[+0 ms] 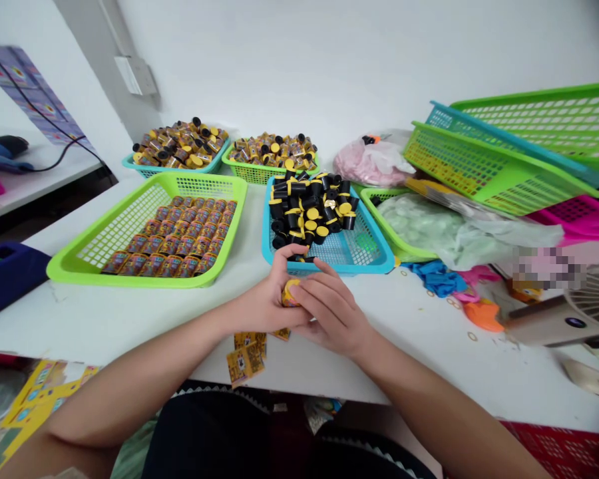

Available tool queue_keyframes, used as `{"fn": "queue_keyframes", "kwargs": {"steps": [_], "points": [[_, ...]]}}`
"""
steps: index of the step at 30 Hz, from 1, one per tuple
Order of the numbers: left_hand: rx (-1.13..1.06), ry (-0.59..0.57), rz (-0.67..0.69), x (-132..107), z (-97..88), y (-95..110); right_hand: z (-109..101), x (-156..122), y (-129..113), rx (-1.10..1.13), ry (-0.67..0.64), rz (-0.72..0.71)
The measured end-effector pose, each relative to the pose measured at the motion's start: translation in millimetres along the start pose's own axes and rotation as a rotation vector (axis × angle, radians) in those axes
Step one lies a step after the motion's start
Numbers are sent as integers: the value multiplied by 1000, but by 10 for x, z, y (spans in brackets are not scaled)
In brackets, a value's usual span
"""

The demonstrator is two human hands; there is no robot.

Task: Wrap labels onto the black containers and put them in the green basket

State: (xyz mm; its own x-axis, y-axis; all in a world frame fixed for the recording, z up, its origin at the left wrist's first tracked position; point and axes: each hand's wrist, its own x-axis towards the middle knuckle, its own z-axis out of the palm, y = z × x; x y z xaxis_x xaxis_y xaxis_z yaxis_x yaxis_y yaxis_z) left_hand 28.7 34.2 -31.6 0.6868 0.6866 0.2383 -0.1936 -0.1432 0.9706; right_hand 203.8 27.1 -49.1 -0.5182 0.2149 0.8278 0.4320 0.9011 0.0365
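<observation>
Above the white table's front part, my left hand [265, 303] and my right hand [335, 313] meet around a small yellow-lidded canister [290, 293]. The left fingers wrap it from the left, and the right fingertips press against its side; much of it is hidden by the fingers. Printed yellow labels [245, 362] lie on the table just below my hands. Behind them, a blue basket [372, 249] holds a heap of black canisters [304, 206] with yellow lids. To the left, a green basket [130, 281] contains canisters with printed wraps [180, 239], laid in rows.
Two baskets heaped with wrapped canisters [180, 143] stand at the back. On the right are a green plastic bag [424, 223], a pink bag [369, 163], tilted stacked baskets [479, 173], blue and orange balloon-like pieces [484, 315] and a fan [554, 319].
</observation>
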Motion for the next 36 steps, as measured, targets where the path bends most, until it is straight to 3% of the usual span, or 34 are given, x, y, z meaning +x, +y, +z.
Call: {"fn": "queue_keyframes", "kwargs": {"steps": [2,3,6,9,11,12,13,14,16,20,23,27,29,32,36], "points": [[47,-81,5,6,-34,36,-16,4,-18,-3,-13,-12],[117,-55,19,8,-41,71,-30,8,-20,-21,-12,-13],[438,231,40,-24,-55,264,-98,63,54,-103,25,63],[705,442,23,-137,-189,573,-173,233,308,-62,-42,403],[829,499,-1,-206,-405,801,-174,404,557,-14,-290,744],[887,540,-27,-219,-552,906,-151,491,687,-36,-541,865],[950,584,-68,-213,-718,998,-114,571,808,-81,-806,935],[1016,629,-122,-185,-898,1071,-67,637,915,-69,-932,949],[1140,707,-245,-73,-1269,1152,30,720,1066,1,-1110,933],[1299,752,-489,223,-1901,1068,123,707,1153,167,-1237,849],[1333,715,-630,364,-2189,902,110,632,1163,250,-1228,822],[1350,620,-798,411,-2337,714,15,568,1170,265,-1119,849],[1355,579,-847,411,-2341,662,-77,548,1157,261,-959,895],[1375,531,-862,428,-2276,671,-228,500,1112,263,-604,931],[1466,570,-792,379,-1968,860,-356,355,1005,103,-175,895]]}}
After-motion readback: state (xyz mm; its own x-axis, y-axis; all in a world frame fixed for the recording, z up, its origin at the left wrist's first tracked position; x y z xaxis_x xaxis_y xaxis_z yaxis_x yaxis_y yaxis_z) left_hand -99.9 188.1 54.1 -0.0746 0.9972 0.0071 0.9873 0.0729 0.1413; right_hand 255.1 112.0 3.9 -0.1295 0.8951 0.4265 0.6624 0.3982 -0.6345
